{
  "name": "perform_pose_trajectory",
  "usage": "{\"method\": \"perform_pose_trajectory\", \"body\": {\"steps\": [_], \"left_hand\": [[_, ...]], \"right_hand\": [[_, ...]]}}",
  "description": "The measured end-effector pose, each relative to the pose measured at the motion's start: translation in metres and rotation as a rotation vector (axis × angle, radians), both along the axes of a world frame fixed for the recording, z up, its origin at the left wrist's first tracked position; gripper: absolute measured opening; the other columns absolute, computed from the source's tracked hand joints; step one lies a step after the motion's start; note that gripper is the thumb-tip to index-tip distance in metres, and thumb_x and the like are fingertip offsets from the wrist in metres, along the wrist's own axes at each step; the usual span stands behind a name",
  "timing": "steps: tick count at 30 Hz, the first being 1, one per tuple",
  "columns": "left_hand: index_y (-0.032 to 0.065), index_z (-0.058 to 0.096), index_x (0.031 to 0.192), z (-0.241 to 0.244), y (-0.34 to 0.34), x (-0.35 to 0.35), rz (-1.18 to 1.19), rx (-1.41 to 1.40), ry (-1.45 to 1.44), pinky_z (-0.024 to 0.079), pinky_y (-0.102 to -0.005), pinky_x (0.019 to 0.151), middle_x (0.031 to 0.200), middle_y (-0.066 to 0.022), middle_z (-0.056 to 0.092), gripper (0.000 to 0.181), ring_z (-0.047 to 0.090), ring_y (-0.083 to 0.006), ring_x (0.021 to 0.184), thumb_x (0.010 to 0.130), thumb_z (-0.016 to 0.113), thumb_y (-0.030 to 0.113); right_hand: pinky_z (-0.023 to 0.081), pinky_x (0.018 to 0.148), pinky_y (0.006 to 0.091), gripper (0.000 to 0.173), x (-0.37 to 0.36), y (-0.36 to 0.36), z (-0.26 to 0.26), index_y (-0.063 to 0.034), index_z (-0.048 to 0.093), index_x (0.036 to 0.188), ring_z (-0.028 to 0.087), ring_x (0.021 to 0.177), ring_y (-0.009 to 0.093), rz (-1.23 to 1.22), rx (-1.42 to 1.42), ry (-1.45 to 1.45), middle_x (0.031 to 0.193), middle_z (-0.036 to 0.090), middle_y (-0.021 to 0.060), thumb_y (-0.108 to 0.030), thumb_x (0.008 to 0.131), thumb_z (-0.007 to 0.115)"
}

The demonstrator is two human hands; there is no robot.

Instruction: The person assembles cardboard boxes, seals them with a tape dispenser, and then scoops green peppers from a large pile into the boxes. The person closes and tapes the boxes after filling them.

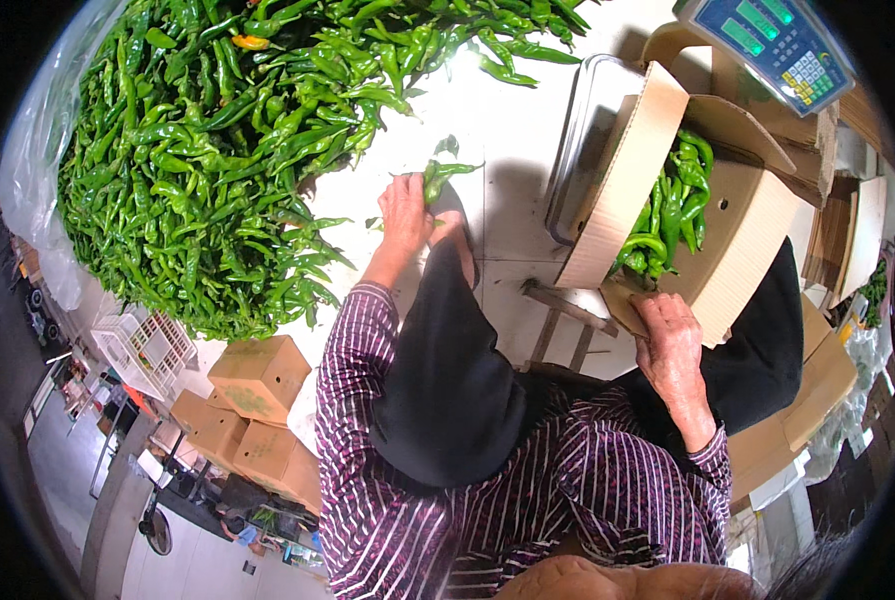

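Observation:
My left hand (408,214) is closed on one or more green peppers (443,178), which stick out past the fingers above the pale floor. Just left of it spreads a large heap of green peppers (222,135), with one orange pepper (251,42) among them. At the right, my right hand (671,337) grips the near flap of an open cardboard box (732,232); its fingertips are partly hidden. Several green peppers (672,202) lie inside that box, which sits tilted on the metal tray of a scale (586,150).
The scale's lit display panel (770,45) stands at the upper right. A small wooden stool (571,307) is beside the box. Closed cartons (260,379) and a white plastic crate (143,349) lie at the lower left. Clear plastic sheeting (42,180) borders the heap.

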State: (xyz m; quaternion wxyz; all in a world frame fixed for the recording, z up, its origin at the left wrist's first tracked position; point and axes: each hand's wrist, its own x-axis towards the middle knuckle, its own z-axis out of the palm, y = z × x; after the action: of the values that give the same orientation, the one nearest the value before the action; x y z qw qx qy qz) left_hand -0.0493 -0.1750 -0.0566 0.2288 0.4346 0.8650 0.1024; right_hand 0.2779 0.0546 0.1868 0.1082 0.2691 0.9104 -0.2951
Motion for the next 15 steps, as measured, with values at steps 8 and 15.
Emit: {"method": "perform_pose_trajectory", "body": {"steps": [8, 15], "left_hand": [[0.0089, 0.056, 0.112, 0.008, -0.003, 0.001, 0.283, 0.098, -0.043, 0.049, -0.0525, 0.082, 0.098, -0.0171, 0.058, 0.038, 0.059, -0.0392, 0.093, 0.077, 0.068, 0.005], [0.0094, 0.063, 0.108, -0.020, 0.057, 0.013, -0.147, 0.046, 0.124, 0.055, -0.0482, 0.081, 0.104, -0.0144, 0.058, 0.036, 0.057, -0.0361, 0.104, 0.073, 0.069, 0.004]], "right_hand": [[0.051, 0.081, 0.0445, 0.051, 0.000, 0.001, 0.003, -0.0030, 0.066, 0.108, 0.059, 0.089, 0.035, -0.031, -0.016, -0.042, 0.093, 0.060, 0.0134, 0.006, 0.058, 0.066], [0.052, 0.083, 0.0449, 0.053, -0.007, 0.001, 0.009, -0.0025, 0.065, 0.110, 0.059, 0.091, 0.037, 0.002, -0.009, -0.119, 0.096, 0.060, 0.0155, 0.006, 0.057, 0.068]]}}
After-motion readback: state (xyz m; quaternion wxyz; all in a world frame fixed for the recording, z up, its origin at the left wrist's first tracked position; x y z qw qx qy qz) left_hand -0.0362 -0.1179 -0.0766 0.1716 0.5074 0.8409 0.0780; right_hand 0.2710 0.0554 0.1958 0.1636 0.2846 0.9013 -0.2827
